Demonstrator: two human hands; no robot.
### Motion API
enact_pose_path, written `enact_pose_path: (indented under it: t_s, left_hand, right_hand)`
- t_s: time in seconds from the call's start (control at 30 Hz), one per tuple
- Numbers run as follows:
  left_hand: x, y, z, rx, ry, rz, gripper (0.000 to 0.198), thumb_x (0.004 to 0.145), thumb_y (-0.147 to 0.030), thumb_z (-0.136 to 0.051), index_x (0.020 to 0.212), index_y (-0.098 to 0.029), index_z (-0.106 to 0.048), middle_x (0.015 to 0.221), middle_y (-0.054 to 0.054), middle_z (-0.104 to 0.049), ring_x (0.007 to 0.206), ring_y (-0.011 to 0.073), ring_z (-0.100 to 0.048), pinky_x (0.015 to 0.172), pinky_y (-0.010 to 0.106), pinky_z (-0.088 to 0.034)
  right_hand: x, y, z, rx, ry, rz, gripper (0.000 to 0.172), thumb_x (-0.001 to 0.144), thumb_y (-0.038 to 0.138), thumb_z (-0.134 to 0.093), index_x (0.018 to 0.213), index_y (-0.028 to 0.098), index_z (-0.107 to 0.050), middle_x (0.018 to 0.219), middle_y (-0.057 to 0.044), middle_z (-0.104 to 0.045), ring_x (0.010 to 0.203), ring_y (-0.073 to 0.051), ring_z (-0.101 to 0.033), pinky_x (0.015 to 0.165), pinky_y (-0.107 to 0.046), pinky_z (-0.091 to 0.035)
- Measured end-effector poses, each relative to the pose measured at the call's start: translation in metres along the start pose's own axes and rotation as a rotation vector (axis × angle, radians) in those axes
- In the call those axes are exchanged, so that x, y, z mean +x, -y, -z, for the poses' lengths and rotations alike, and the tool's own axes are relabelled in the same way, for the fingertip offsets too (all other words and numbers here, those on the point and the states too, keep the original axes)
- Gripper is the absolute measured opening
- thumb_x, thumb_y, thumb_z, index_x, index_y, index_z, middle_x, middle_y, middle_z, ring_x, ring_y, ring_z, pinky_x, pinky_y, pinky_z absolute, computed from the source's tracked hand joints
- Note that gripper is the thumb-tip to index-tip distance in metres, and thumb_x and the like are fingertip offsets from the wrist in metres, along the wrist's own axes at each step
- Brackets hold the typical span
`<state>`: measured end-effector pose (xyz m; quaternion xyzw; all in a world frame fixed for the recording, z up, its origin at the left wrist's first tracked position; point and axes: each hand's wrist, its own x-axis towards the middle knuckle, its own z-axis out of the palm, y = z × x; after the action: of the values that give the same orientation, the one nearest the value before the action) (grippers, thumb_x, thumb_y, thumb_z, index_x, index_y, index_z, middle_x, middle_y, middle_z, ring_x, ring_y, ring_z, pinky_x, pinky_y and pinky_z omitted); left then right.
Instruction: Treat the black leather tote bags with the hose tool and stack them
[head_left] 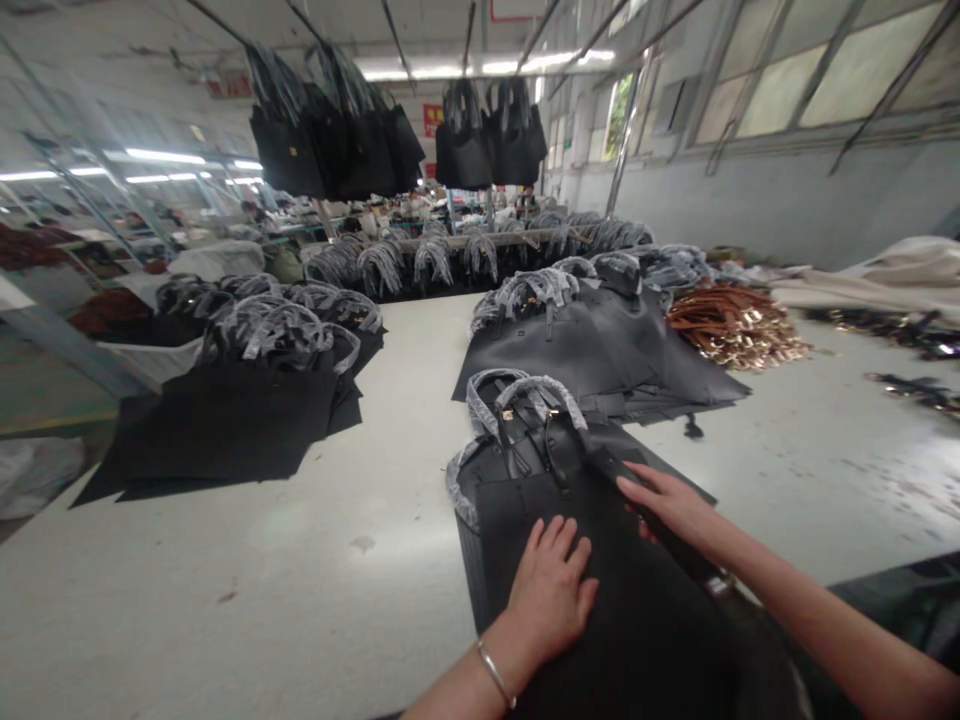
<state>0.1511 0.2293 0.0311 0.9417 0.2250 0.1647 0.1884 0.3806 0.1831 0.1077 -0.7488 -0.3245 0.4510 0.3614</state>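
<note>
A black handbag panel (555, 570) lies on top of a small stack at the table's near edge. Its handles (536, 395), wrapped in clear plastic, point away from me. My left hand (553, 585) rests flat on the panel with its fingers stretched out. To the right, my right hand (664, 505) is closed around a black strap (679, 550), which runs back towards me under my forearm. A bit of shiny metal shows on the strap near my wrist. The strap's far end lies over the upper right of the panel.
More black bag panels (225, 425) with wrapped handles are stacked at the left. Another pile of black panels (570, 345) lies just ahead. Brown straps with gold hardware (739, 325) sit at the right on the pale table (360, 590). Finished-looking black bags (337, 145) hang overhead.
</note>
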Motion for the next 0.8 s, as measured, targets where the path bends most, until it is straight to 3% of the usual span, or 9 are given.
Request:
enact_pose_path:
  t_s: [0.07,0.33,0.47,0.63,0.7,0.8]
  left_hand:
    - [-0.001,0.001,-0.002,-0.003,-0.019,-0.008,0.044,0.096,-0.044,-0.045,0.134,-0.023,-0.051,0.145,0.007,-0.046,0.136,0.0245,-0.037,0.117,0.047,-0.024]
    - [-0.004,0.003,-0.008,-0.039,-0.073,-0.035,0.039,0.094,-0.039,-0.05,0.127,-0.02,-0.055,0.135,0.009,-0.054,0.128,0.0239,-0.046,0.114,0.044,-0.031]
    - [-0.003,0.004,-0.007,-0.029,-0.073,-0.037,0.038,0.093,-0.039,-0.052,0.126,-0.02,-0.055,0.135,0.008,-0.054,0.129,0.0225,-0.046,0.115,0.041,-0.03]
    - [-0.004,0.005,-0.009,-0.031,-0.08,-0.067,0.034,0.094,-0.035,-0.049,0.122,-0.017,-0.057,0.13,0.009,-0.058,0.124,0.0225,-0.05,0.111,0.038,-0.036]
    - [-0.004,0.006,-0.011,-0.027,-0.074,-0.112,0.03,0.095,-0.033,-0.047,0.116,-0.015,-0.06,0.125,0.009,-0.061,0.119,0.0223,-0.054,0.108,0.036,-0.039]
    - [-0.004,0.008,-0.014,-0.013,-0.085,-0.165,0.028,0.096,-0.031,-0.045,0.111,-0.014,-0.061,0.119,0.009,-0.064,0.117,0.0218,-0.055,0.107,0.034,-0.041]
  right_hand:
    - [0.0,0.006,-0.001,0.003,0.016,0.014,0.054,0.093,0.047,-0.054,0.14,0.025,-0.04,0.075,0.002,-0.062,0.046,-0.011,-0.06,0.041,-0.019,-0.048]
    - [-0.002,0.022,-0.013,-0.019,0.287,-0.126,0.051,0.085,0.053,-0.063,0.119,0.015,-0.055,0.066,-0.002,-0.066,0.041,-0.014,-0.061,0.034,-0.02,-0.046]
    - [0.013,0.035,-0.026,-0.019,0.26,-0.082,0.044,0.088,0.047,-0.062,0.115,0.013,-0.058,0.066,-0.002,-0.066,0.04,-0.014,-0.06,0.033,-0.02,-0.044]
    - [0.019,0.05,-0.023,0.017,0.086,0.079,0.046,0.094,0.041,-0.055,0.135,0.023,-0.045,0.077,0.002,-0.064,0.047,-0.009,-0.06,0.041,-0.016,-0.047]
    - [0.013,0.051,-0.02,0.01,0.125,0.067,0.05,0.091,0.044,-0.058,0.135,0.021,-0.047,0.075,0.0,-0.065,0.046,-0.012,-0.061,0.039,-0.018,-0.047]
    - [0.001,0.045,-0.023,-0.018,0.295,-0.042,0.061,0.085,0.049,-0.065,0.134,0.016,-0.049,0.07,-0.002,-0.066,0.043,-0.014,-0.061,0.036,-0.02,-0.046]
